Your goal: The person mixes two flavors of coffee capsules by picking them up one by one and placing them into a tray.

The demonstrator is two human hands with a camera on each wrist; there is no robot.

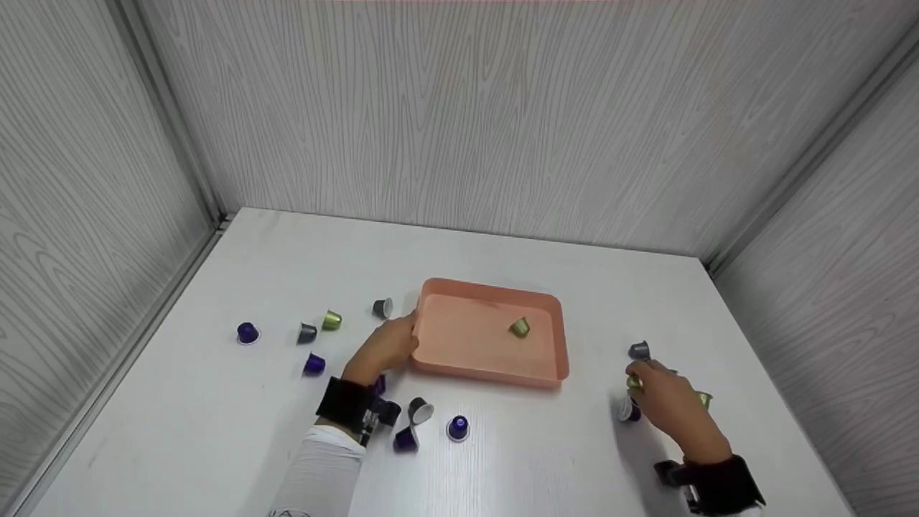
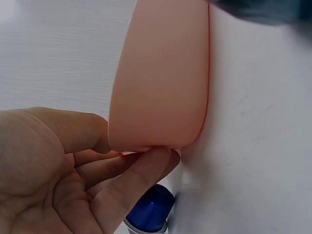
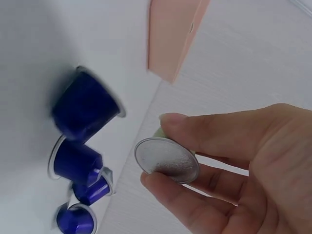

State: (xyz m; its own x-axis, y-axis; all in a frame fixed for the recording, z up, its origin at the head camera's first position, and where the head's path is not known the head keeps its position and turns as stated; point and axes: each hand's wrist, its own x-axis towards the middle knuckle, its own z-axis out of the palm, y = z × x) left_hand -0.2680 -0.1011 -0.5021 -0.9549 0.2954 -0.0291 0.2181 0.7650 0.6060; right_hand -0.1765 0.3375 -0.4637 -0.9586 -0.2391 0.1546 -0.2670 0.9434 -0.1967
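Note:
My left hand (image 1: 388, 348) grips the left side of a shallow pink tray (image 1: 459, 330). Close up in the left wrist view, its fingers hold the tray's corner from the rim and from below, with a blue coffee capsule (image 2: 152, 209) just under them. One green coffee capsule (image 1: 520, 327) lies inside the tray. To the right of the tray, my right hand (image 1: 668, 406) pinches another green coffee capsule (image 1: 635, 383) between thumb and fingers. Its silver foil lid (image 3: 165, 160) faces the right wrist camera.
Around the right hand stand a grey capsule (image 1: 639, 350), a dark capsule (image 1: 630, 411) and a green one (image 1: 704, 399). Several capsules, including a blue one (image 1: 248, 332), are scattered left of the tray. Another blue capsule (image 1: 457, 429) is in front. Pale panels (image 1: 459, 115) enclose the table.

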